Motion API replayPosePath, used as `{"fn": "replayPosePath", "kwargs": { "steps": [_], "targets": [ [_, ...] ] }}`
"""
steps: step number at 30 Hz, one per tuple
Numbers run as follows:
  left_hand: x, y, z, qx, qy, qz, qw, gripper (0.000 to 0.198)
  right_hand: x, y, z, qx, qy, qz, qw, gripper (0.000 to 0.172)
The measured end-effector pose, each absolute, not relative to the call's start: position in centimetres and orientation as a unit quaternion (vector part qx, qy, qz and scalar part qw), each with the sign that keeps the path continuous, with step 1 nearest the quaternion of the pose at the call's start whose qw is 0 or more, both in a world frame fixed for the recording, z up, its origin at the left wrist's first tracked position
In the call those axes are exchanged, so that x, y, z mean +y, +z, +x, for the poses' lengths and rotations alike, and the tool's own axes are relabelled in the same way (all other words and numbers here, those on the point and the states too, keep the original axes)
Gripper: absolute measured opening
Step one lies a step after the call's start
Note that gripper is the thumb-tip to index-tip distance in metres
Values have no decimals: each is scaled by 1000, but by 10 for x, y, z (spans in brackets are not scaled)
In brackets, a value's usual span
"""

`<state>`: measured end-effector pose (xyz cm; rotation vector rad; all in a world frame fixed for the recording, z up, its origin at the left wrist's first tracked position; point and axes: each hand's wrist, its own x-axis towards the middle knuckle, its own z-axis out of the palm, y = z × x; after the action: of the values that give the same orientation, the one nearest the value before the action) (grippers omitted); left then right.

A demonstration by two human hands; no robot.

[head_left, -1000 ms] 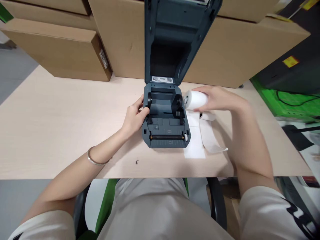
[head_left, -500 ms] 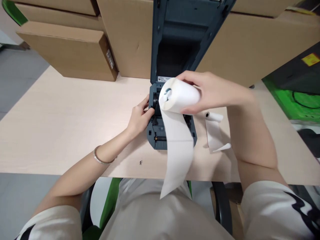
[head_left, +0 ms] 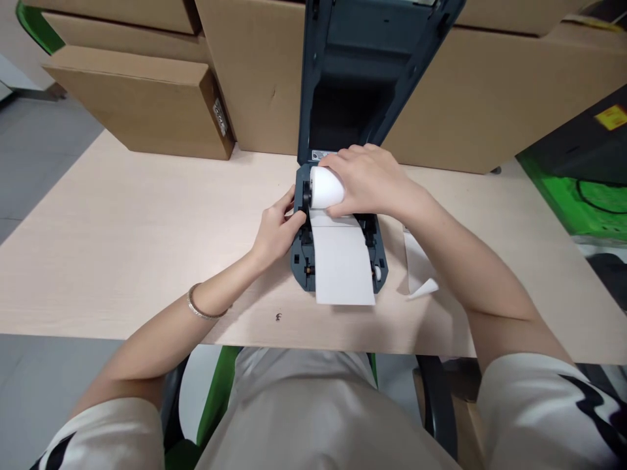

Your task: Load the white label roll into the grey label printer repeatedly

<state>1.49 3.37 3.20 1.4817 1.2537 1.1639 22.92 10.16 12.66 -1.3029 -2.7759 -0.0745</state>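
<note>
A dark label printer [head_left: 300, 261] stands on the table with its lid [head_left: 362, 65] raised and tilted back. Inside its bay sits a white paper roll [head_left: 326, 188], its loose strip [head_left: 345, 267] lying forward over the front edge of the printer. My right hand [head_left: 367, 179] is wrapped round the roll from above and the right, covering its right end. With fingers behind and thumb on the rim, my left hand [head_left: 279, 225] grips the printer's left side.
A flat brown carton [head_left: 137, 104] leans at the back left, and larger cartons [head_left: 450, 98] line the back. Right of the printer lies a curled piece of white paper [head_left: 418, 264], partly under my forearm. A small dark scrap [head_left: 278, 317] lies near the front edge.
My right hand has lowered the paper roll into the printer and turned it square to the bay. The loose strip now lies flat over the front. My left hand stays put.
</note>
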Motion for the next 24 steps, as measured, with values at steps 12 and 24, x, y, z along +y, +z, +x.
{"fn": "replayPosePath", "kwargs": {
  "steps": [12, 24],
  "targets": [
    [36, 31, 16, 489, 478, 596, 421, 76, 70, 116, 232, -914, -22, -397, 76, 63],
    [37, 30, 16, 484, 472, 605, 421, 74, -42, 92, 256, -931, 132, -339, 34, 98]
  ]
}}
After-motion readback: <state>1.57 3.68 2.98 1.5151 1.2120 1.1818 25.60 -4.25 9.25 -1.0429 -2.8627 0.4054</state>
